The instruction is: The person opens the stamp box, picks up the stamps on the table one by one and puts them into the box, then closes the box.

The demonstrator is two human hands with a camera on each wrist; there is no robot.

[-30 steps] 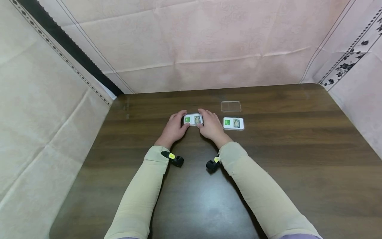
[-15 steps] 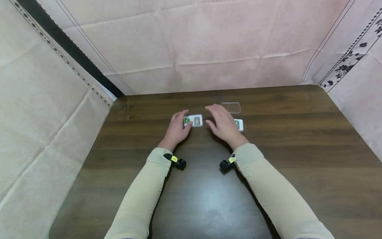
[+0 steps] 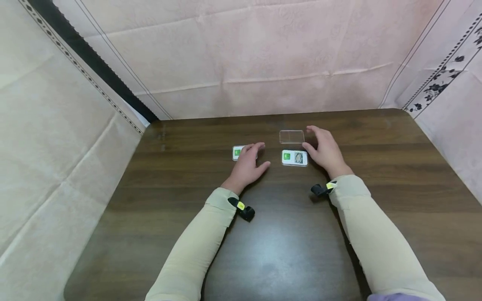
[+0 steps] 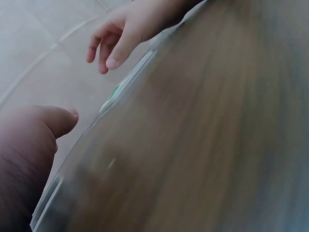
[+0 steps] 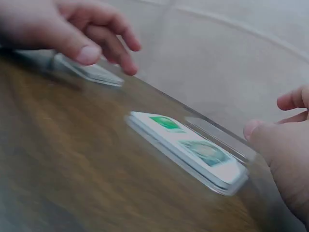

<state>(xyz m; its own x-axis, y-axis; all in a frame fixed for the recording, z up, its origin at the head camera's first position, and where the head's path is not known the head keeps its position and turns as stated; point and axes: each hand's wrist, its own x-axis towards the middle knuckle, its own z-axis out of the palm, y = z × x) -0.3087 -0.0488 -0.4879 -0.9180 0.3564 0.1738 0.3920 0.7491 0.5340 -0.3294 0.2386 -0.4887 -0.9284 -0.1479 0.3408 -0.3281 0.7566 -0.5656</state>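
Two small flat clear cases lie on the dark wood table, each with a white card printed with a green square and a darker picture. My left hand [image 3: 246,167], fingers loosely spread, partly covers the left case [image 3: 237,153]. The right case [image 3: 294,158] is in full view; the right wrist view shows its clear rim and layered edge [image 5: 188,152]. Behind it lies a transparent rectangular cover [image 3: 291,136]. My right hand [image 3: 324,151] is relaxed beside that cover, its fingertips right at the cover's right edge and its thumb near the right case's corner.
The wood tabletop [image 3: 211,259] has rounded corners and ends just behind the cover. A pale cloth curtain [image 3: 263,58] hangs beyond the far edge, with more cloth at both sides. Black wrist cameras [image 3: 246,213] sit at both cuffs.
Both hands have let go of the left case. The right hand has passed over the right case to its far right side; the left hand has shifted right, its thumb off the case.
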